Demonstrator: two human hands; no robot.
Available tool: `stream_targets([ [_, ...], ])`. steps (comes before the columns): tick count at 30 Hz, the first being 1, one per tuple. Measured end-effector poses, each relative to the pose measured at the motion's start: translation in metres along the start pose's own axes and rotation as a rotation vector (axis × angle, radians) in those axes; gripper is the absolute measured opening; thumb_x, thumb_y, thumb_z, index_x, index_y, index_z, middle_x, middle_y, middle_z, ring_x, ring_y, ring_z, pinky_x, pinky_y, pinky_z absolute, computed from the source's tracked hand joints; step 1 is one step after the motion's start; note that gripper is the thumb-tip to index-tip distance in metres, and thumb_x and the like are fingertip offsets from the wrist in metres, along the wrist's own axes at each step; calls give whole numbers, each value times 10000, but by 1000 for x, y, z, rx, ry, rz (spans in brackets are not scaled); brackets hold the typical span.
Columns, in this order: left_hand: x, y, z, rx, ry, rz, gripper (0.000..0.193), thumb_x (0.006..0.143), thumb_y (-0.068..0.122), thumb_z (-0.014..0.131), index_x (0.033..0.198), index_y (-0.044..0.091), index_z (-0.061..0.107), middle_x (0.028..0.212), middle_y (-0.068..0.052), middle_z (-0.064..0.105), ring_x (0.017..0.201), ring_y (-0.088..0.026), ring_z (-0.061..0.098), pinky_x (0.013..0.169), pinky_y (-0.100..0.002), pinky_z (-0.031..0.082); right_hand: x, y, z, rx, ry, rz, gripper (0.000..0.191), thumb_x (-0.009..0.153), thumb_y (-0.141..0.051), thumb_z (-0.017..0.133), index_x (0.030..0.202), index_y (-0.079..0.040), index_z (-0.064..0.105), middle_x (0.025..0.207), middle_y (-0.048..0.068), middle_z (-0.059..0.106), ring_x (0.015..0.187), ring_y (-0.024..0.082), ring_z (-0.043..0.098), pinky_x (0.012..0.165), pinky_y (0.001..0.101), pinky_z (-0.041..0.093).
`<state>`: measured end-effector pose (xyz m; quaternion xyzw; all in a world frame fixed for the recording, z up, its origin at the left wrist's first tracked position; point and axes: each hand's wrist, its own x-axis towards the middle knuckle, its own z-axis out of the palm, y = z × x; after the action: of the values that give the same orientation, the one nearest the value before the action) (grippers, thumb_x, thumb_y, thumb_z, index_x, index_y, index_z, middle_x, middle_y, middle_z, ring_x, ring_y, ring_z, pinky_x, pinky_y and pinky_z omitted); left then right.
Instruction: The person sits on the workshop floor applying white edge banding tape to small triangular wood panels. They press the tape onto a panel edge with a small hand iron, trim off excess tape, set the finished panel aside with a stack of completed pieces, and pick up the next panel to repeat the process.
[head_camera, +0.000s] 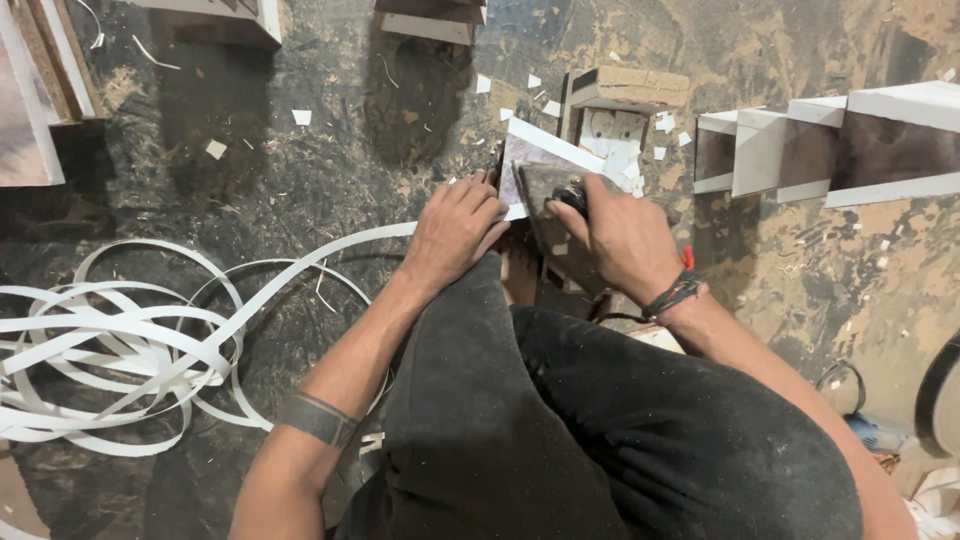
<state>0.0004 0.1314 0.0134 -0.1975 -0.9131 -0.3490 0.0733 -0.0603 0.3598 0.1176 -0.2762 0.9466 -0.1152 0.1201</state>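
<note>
Hands met at a small dark laminated panel (535, 165) with a white edge, propped on the floor (300, 170) ahead of the knees. Left hand (455, 230) lay flat, fingers together, pinning white edge-banding strip (300, 265) to the panel edge; right hand (620, 235) was closed around a small dark tool (572, 195), kind unclear. Risk: tool could slip toward left fingers just beside it, or strip could shift under loose pressure. No containers visible. Coiled strip lay left, finished panels (830, 150) right.
</note>
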Motion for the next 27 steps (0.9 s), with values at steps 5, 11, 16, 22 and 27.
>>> stream_targets([
  [5,-7,-3,7,-220,-77,-259,300,933,269,749,1163,85,694,1201,-124,682,1167,-317,636,949,-462,491,8,-17,5,84,-42,63,465,1052,-398,577,1039,64,525,608,240,617,569,452,620,503,536,475],
  [11,-9,-9,2,-422,-158,-592,220,926,329,714,1045,156,779,1093,-101,777,1075,-308,721,953,-430,530,12,-24,3,111,-80,111,471,1067,-401,561,997,63,524,611,242,618,560,456,618,508,540,476],
  [16,-3,-17,5,-489,-227,-674,208,886,340,742,978,162,799,1010,-89,791,1038,-268,746,900,-406,532,16,-26,2,176,-166,201,494,1059,-415,535,1010,76,518,605,256,618,550,464,622,505,552,477],
  [22,-5,-33,21,-548,-210,-672,221,852,344,773,940,144,796,981,-96,794,993,-256,761,859,-391,540,17,-27,4,210,-142,206,509,1060,-430,543,970,71,526,653,293,631,633,510,633,566,583,482],
  [27,-9,-35,29,-551,-193,-691,233,839,346,788,947,140,799,940,-109,780,916,-260,754,839,-394,540,18,-29,7,219,-138,223,515,1061,-433,546,967,73,527,665,305,633,655,521,635,582,589,482],
])
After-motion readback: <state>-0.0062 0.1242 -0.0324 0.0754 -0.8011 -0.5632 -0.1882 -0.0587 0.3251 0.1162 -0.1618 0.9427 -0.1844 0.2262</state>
